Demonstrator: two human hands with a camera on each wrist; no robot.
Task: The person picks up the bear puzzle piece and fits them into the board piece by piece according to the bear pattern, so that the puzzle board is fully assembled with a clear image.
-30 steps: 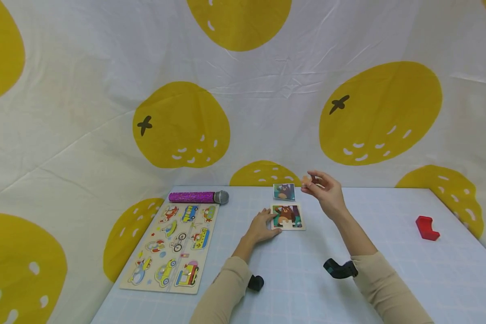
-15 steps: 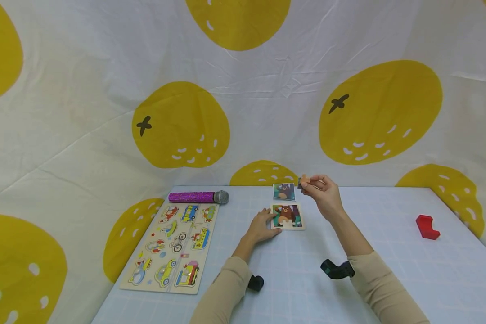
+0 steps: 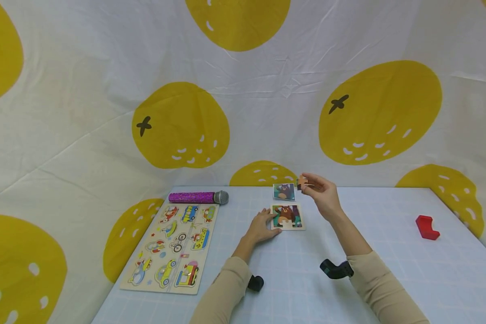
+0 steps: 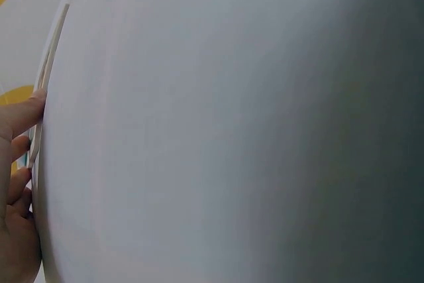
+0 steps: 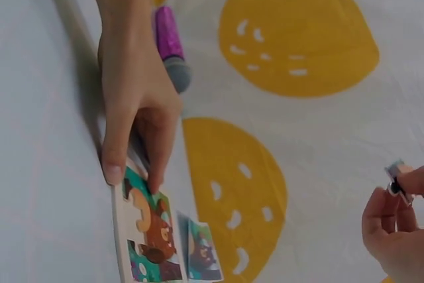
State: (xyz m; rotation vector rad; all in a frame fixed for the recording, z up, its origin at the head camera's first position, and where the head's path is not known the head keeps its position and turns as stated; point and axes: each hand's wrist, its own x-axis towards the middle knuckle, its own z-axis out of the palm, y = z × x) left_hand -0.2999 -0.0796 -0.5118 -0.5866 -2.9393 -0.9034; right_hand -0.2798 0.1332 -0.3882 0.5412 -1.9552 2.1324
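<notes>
A small wooden jigsaw board (image 3: 299,228) with a brown bear picture lies flat mid-table; a gap shows at its lower middle. My left hand (image 3: 263,226) grips its left side, thumb at the near edge and a fingertip over the picture, as the right wrist view also shows. Raised to the right of a matching bear card (image 3: 284,192), my right hand (image 3: 325,197) pinches a small jigsaw piece (image 3: 301,182) between thumb and fingers. In the right wrist view the piece (image 5: 397,175) is partly covered by those fingers.
At left lies a wooden vehicle puzzle board (image 3: 146,287), with a purple glittery microphone (image 3: 194,197) along its far edge. A red notched block (image 3: 426,228) sits at far right. Black wrist devices (image 3: 337,269) stick out at the sleeves. A fruit-print cloth hangs behind the table.
My right hand has shifted slightly left and turned the jigsaw piece in its fingers, so more of the piece shows. The left hand and the board have stayed put.
</notes>
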